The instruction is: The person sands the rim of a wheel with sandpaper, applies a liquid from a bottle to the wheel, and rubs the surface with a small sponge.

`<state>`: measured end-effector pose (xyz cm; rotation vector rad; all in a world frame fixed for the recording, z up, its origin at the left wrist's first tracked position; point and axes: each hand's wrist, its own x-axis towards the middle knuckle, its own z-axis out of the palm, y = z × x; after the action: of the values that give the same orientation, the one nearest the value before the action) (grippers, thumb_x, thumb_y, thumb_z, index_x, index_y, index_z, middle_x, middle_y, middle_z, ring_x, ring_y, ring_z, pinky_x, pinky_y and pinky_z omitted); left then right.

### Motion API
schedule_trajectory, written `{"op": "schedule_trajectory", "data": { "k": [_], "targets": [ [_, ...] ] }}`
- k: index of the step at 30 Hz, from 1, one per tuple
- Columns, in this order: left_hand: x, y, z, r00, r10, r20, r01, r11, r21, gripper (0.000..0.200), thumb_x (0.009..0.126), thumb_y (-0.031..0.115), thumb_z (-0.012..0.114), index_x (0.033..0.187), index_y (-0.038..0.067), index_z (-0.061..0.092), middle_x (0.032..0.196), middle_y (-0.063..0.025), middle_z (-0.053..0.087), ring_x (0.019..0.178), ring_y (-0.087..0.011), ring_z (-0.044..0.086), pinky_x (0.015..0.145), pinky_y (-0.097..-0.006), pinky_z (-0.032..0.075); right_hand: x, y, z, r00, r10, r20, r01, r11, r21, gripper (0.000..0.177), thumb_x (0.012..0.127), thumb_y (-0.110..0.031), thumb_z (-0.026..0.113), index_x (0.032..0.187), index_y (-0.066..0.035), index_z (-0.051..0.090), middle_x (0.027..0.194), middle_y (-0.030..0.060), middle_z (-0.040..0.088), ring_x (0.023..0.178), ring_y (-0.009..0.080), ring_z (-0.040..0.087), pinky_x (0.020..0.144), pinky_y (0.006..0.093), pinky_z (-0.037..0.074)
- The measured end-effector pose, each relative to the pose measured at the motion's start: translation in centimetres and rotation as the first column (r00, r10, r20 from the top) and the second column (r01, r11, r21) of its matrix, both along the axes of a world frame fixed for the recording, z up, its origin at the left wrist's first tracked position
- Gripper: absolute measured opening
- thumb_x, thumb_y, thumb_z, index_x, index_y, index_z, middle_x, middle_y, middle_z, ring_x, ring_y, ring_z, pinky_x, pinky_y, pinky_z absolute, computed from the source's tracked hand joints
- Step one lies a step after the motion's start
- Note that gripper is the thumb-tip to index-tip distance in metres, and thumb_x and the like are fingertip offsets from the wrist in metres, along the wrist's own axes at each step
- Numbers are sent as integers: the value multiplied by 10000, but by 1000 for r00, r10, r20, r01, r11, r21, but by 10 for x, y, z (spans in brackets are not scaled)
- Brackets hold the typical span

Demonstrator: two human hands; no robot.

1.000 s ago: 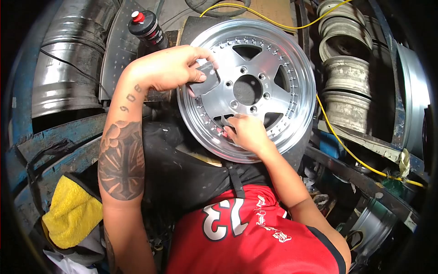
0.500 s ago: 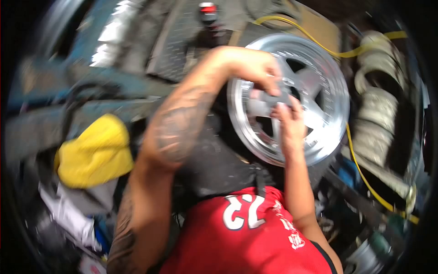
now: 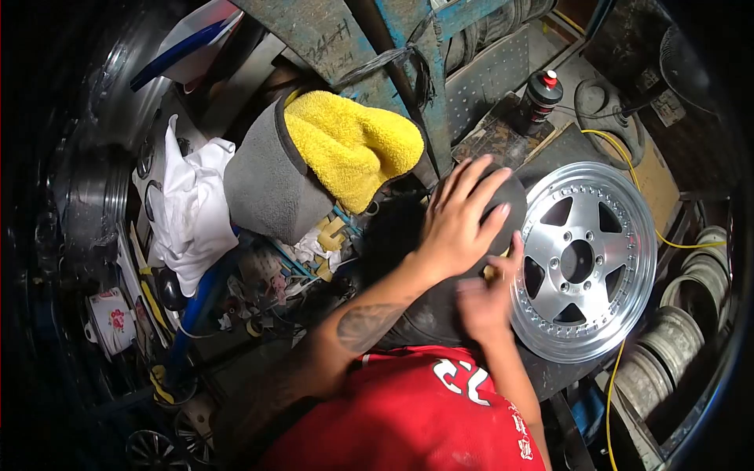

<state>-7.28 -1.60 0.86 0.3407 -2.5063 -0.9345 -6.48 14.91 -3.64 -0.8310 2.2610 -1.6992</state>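
My left hand lies open, fingers spread, over a dark rounded surface left of the wheel. Just below it is my right hand, smeared by motion, with a finger pointing up near the rim's edge. A small yellowish bit shows between the two hands; I cannot tell whether the right hand holds it. The shiny silver wheel rim, with five broad spokes and a ring of small bolts, lies face up beside both hands.
A yellow and grey towel hangs at the left, with a white cloth beyond it. Behind the rim stands a black bottle with a red cap. A yellow cord runs past dusty stacked rims at the right.
The view has swung left, bringing the towel nearer the middle. Both hands have come off the rim's centre, where they held something dark, to its left side.
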Motion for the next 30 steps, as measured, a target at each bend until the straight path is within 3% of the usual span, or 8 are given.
{"op": "schedule_trajectory", "data": {
  "k": [2,5,12,14,16,22,28,30],
  "targets": [
    [25,-4,-11,995,-88,-45,96,965,242,575,996,241,593,1523,49,464,1596,-246,383,1462,-423,397,1204,-469,311,3,-4,-8,918,149,-367,-105,985,137,631,828,-358,827,1327,-105,533,1659,348,70,1507,599,112,1218,649,160],
    [52,-12,-32,995,-43,-89,73,924,376,640,1016,219,551,1579,-4,345,1644,-233,327,1524,-362,333,1239,-441,256,-4,-2,-11,905,267,-331,-193,951,240,739,811,-474,829,1429,-175,557,1670,336,28,1506,613,61,1215,669,117],
    [84,31,-19,999,5,-51,5,980,198,689,1024,292,545,1574,-53,313,1599,-301,368,1510,-448,328,1231,-488,270,-14,14,-6,962,-217,165,252,937,-242,517,1083,-74,407,1572,71,323,1497,276,521,1403,351,503,1203,458,345],
    [87,27,-15,973,-197,-119,210,972,108,740,1020,385,550,1576,-45,318,1614,-298,341,1518,-471,294,1241,-530,223,-3,27,17,954,-17,298,198,785,-587,581,1085,-76,426,1602,68,204,1451,301,549,1346,357,559,1139,468,435],
    [79,37,-13,946,-211,-245,303,843,445,876,1010,623,502,1548,-50,348,1622,-297,329,1556,-451,207,1261,-532,110,2,36,34,953,284,105,-153,750,-644,624,1074,-60,459,1608,61,160,1406,310,577,1233,369,645,1060,469,507],
    [72,36,4,965,-244,-95,258,816,517,635,1110,467,379,1515,-13,472,1517,-213,538,1566,-370,251,1267,-508,72,2,6,15,989,24,-143,-63,961,-269,502,979,-139,681,1422,24,510,1371,280,594,1243,396,611,1109,525,412],
    [81,-2,-20,951,265,-156,123,136,983,568,1117,336,447,1535,-43,382,1470,-207,555,1339,-296,577,1132,-418,453,-7,-2,18,869,130,-477,-77,989,129,675,854,-213,797,1453,-78,515,1532,231,487,1412,429,439,1175,554,317],
    [102,-74,-61,998,34,48,-56,305,951,450,1105,263,488,1456,-18,487,1398,-184,609,1213,-309,658,1064,-420,514,-5,4,22,794,290,-534,-41,903,428,446,896,-291,717,1328,-186,690,1541,74,522,1469,339,395,1228,498,230]
  ]
}}
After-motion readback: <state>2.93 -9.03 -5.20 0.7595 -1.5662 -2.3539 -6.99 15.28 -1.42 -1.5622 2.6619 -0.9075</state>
